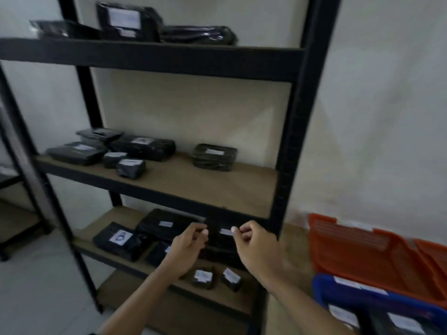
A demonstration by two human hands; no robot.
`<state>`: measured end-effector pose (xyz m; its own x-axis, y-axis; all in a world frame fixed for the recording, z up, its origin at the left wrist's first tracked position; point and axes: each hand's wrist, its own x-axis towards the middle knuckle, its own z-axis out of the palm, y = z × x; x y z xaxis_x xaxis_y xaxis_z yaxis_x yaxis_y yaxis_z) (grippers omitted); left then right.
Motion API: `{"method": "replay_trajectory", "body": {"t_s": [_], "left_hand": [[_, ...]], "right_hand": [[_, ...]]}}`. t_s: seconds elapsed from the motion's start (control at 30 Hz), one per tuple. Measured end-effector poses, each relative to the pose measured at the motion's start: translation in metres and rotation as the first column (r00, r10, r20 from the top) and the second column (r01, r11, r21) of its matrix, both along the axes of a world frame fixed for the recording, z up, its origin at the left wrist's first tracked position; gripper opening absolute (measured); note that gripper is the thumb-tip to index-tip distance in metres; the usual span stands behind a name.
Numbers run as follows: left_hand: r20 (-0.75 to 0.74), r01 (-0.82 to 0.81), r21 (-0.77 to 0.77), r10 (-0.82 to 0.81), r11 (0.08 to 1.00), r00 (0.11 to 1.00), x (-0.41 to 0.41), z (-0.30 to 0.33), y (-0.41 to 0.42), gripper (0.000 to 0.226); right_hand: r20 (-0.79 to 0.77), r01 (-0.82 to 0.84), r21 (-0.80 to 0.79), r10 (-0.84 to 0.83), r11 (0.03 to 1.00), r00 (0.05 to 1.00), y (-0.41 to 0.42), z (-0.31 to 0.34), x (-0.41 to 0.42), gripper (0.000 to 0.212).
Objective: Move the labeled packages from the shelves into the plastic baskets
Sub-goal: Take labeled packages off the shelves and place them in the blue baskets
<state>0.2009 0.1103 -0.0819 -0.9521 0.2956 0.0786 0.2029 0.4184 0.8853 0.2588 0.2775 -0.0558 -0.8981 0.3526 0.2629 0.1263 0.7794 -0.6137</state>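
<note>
A black metal shelf rack point(297, 131) holds black-wrapped packages with white labels on several levels. Both hands grip one black package point(221, 240) in front of the lower shelf: my left hand point(187, 247) pinches its left edge, my right hand point(256, 245) its right edge. A package marked "B" point(121, 239) and a larger one point(164, 226) lie on the lower shelf behind. Two small packages point(204, 278) point(231, 279) sit on the shelf below. An orange basket point(362, 250) and a blue basket point(377, 303) with packages inside stand at the lower right.
The middle shelf carries several packages at left point(142, 147) and one at right point(214, 157). The top shelf holds three more point(128, 21). A second rack point(17, 165) stands at the left edge. A white wall lies behind, pale floor tiles at lower left.
</note>
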Motion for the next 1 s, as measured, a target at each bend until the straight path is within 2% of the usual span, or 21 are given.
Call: {"method": "replay_trajectory", "body": {"t_s": [0.17,0.33,0.47,0.63,0.77,0.93,1.0], "left_hand": [[-0.035,-0.121,-0.007,0.121,0.993,0.992,-0.062,0.013,-0.107,0.014],[-0.114,-0.152,-0.071,0.144,0.986,0.983,-0.116,0.026,-0.205,0.016],[-0.164,-0.156,-0.081,0.142,0.984,0.976,-0.157,0.035,-0.259,0.015],[-0.131,-0.12,-0.026,0.116,0.992,0.985,-0.208,0.045,-0.281,0.015],[-0.142,-0.086,-0.009,0.084,0.996,0.986,-0.24,0.051,-0.283,0.015],[-0.145,-0.044,-0.071,0.033,0.997,0.989,-0.276,0.058,-0.283,0.023],[-0.123,-0.012,-0.123,-0.003,0.992,0.992,-0.288,0.059,-0.279,0.023]], "right_hand": [[-0.051,-0.117,-0.128,0.111,0.985,0.993,-0.104,0.018,-0.077,0.029],[-0.081,-0.135,-0.248,0.118,0.959,0.99,-0.195,0.025,-0.151,0.029],[-0.094,-0.1,-0.345,0.072,0.933,0.993,-0.238,0.029,-0.193,0.025],[-0.076,0.006,-0.367,-0.036,0.93,0.996,-0.253,0.039,-0.238,0.025],[0.024,0.109,-0.4,-0.108,0.91,0.994,-0.251,0.044,-0.274,0.024],[0.174,0.171,-0.381,-0.111,0.909,0.978,-0.253,0.045,-0.309,0.044],[0.258,0.187,-0.379,-0.091,0.906,0.962,-0.253,0.048,-0.319,0.042]]}}
